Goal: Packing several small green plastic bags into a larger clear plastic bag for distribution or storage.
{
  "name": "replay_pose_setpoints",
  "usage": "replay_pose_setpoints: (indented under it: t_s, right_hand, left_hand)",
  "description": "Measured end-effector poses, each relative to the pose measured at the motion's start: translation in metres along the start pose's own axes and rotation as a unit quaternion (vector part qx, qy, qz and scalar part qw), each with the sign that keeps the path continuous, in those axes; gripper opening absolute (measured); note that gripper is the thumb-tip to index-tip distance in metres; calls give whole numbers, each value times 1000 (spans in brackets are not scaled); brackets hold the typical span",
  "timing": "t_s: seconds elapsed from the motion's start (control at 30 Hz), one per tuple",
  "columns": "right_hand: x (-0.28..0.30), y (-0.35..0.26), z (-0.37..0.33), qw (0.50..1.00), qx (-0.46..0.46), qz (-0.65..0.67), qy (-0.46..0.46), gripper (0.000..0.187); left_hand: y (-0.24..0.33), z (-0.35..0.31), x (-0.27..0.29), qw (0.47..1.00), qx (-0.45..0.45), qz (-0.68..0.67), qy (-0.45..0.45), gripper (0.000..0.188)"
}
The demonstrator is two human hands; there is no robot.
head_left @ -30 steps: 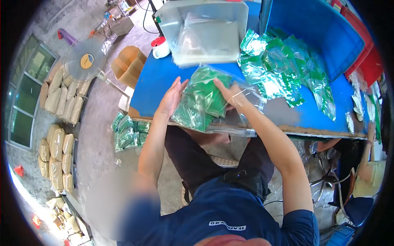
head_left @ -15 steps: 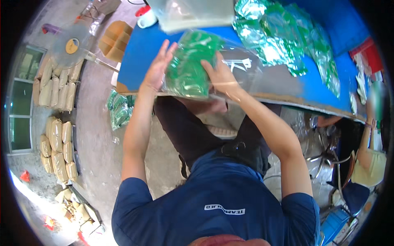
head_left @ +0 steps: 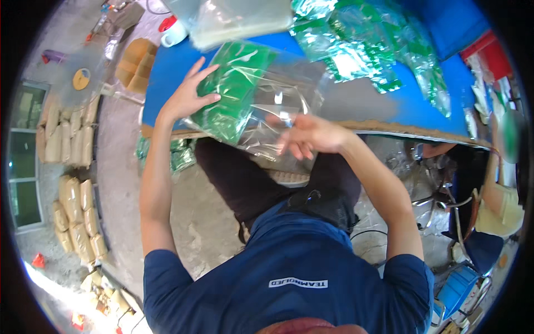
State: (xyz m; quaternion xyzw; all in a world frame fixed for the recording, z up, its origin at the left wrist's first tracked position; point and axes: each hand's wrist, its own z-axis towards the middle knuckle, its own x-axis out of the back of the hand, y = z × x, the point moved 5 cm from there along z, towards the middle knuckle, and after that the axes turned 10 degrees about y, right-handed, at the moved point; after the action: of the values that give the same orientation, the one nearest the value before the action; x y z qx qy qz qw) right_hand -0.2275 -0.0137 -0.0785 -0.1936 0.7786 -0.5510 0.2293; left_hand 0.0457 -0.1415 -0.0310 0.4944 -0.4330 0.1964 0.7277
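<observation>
A flat green packet [head_left: 228, 106] lies at the near edge of the blue table, tilted slightly. Clear, wrinkled plastic film [head_left: 278, 97] spreads from its right side and hangs a little over the edge. My left hand [head_left: 186, 100] is open, its fingers and thumb spread on the packet's left side. Beside the lower right part of the film is my right hand [head_left: 320, 135], its fingers loosely bent and apart. Something small and shiny shows by its fingertips; I cannot make out whether it is a glint on the film.
A stack of clear bags [head_left: 239, 22] lies at the back, next to a white mug [head_left: 173, 32] with a red top. Green-and-clear packets [head_left: 361, 50] are heaped at the right of the blue table [head_left: 456, 119]. A co-worker's arm [head_left: 492, 189] shows at far right.
My right hand has left the green packet and moved down and right beside the clear film. The film is more spread out. My left fingers now rest on the packet. The view has shifted slightly.
</observation>
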Motion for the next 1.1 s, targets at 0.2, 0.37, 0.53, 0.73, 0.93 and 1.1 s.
replay_pose_setpoints:
  t_s: [0.2,0.37,0.53,0.73,0.93,1.1]
  right_hand:
    - [109,-21,-28,934,135,-57,327,35]
    - [207,-66,18,669,190,-456,556,82]
    - [235,-31,74,603,40,-600,524,108]
    - [178,-17,44,666,44,-590,455,109]
    - [149,-42,22,642,264,-557,456,83]
    - [64,-19,18,623,260,-685,274,57]
  left_hand:
    - [67,-2,-72,954,-114,272,54,74]
    - [65,4,-88,958,-152,244,16,69]
    - [54,-14,-54,962,-142,230,-34,68]
    - [-8,-35,5,958,-30,285,3,79]
    - [88,-98,-68,955,100,-184,211,19]
    - [108,-119,-178,763,322,-554,88,41]
